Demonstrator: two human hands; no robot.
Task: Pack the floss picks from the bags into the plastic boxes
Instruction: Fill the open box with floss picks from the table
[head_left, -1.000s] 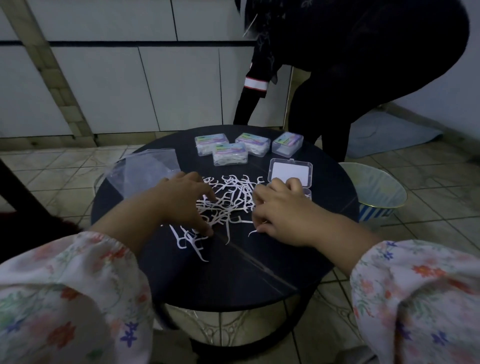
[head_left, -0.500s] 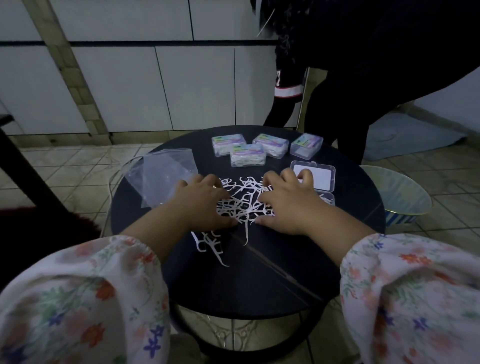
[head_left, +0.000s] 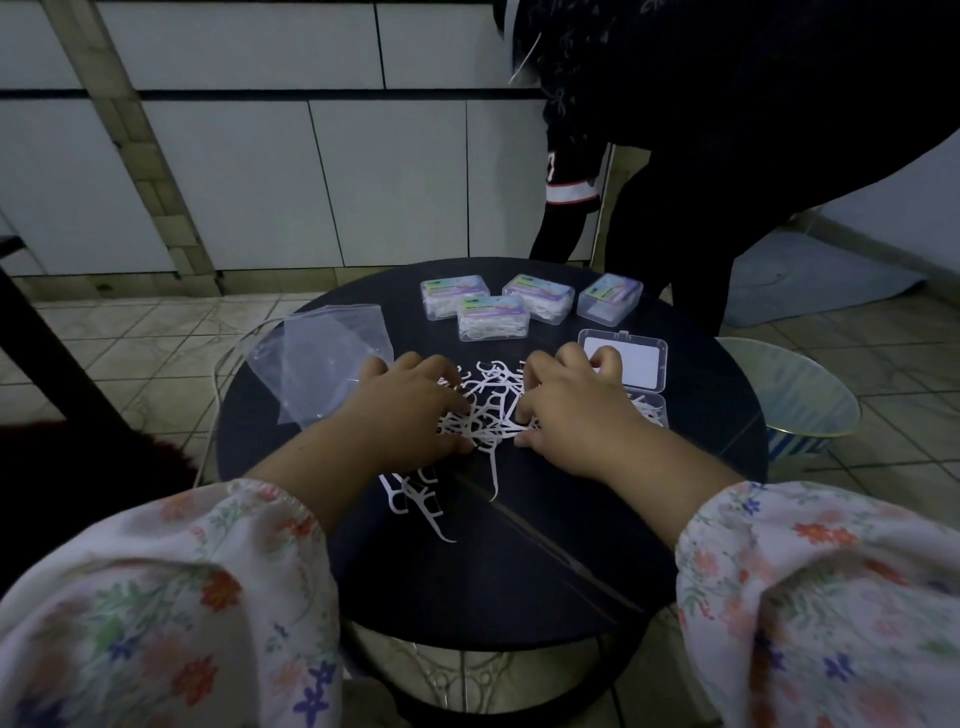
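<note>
A pile of white floss picks (head_left: 485, 410) lies in the middle of the round dark table (head_left: 519, 571). My left hand (head_left: 410, 410) rests on the pile's left side with its fingers laid over the picks. My right hand (head_left: 571, 410) is at the pile's right side, its fingers curled into the picks. A few stray picks (head_left: 415, 504) lie nearer to me. Just behind my right hand, an open clear plastic box (head_left: 623, 358) holds some picks in its base (head_left: 652, 413). Empty clear bags (head_left: 322, 358) lie at the left.
Several closed, filled boxes (head_left: 493, 318) stand at the table's far side. A person in black (head_left: 727, 156) bends over behind the table. A round bin (head_left: 800, 400) sits on the tiled floor at the right. White cabinets line the back wall.
Both hands have drawn closer together on the pile, bunching the picks between them. The person behind has shifted to the right.
</note>
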